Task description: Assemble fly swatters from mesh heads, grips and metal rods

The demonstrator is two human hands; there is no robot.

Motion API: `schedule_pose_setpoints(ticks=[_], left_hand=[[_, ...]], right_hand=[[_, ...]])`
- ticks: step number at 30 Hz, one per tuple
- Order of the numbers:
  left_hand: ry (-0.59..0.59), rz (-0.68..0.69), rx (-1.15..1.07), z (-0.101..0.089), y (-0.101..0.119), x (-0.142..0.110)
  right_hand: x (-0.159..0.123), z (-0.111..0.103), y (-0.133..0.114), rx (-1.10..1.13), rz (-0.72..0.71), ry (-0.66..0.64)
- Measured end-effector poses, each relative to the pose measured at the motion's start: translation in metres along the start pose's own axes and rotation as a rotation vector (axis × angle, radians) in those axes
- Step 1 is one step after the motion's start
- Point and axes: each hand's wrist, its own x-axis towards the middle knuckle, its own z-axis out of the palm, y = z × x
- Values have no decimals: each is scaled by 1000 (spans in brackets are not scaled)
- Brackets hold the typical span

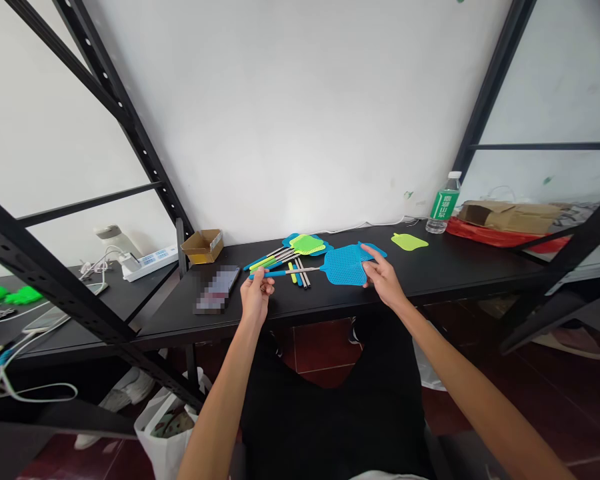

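A blue fly swatter (344, 265) lies across the black table (445, 270), its thin handle pointing left. My left hand (256, 295) pinches the blue grip end of that handle. Fingers of my right hand (384, 279) rest on the right edge of the blue mesh head. Just behind lies a pile of several more swatters (300, 247), blue and yellow-green, with a few loose handle rods (300, 272) beside them. A single yellow-green swatter head (409, 241) lies apart to the right.
A small open cardboard box (203, 245) and a blurred dark flat object (215, 289) sit to the left. A green-labelled water bottle (443, 204) and brown paper on a red tray (510, 227) stand at right. Black shelf struts (55, 287) frame both sides; a power strip (147, 261) lies far left.
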Motion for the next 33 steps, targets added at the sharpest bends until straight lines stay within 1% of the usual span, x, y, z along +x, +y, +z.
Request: schedule_pose_setpoints(ticks=[8, 14, 18, 22, 25, 33], left_hand=[[-6, -2, -3, -1, -1, 2], [-7, -3, -15, 0, 0, 1], [-36, -5, -15, -1, 1, 1], [-55, 3, -16, -3, -1, 1], [-64, 1, -20, -4, -1, 2], [-82, 10, -24, -5, -1, 2]], right_hand=[[3, -4, 10, -33, -9, -4], [1, -2, 4, -44, -68, -1], [0, -1, 1, -61, -97, -11], [0, -2, 0, -109, -24, -10], [0, -3, -1, -145, 17, -43], [0, -5, -4, -234, -28, -112]])
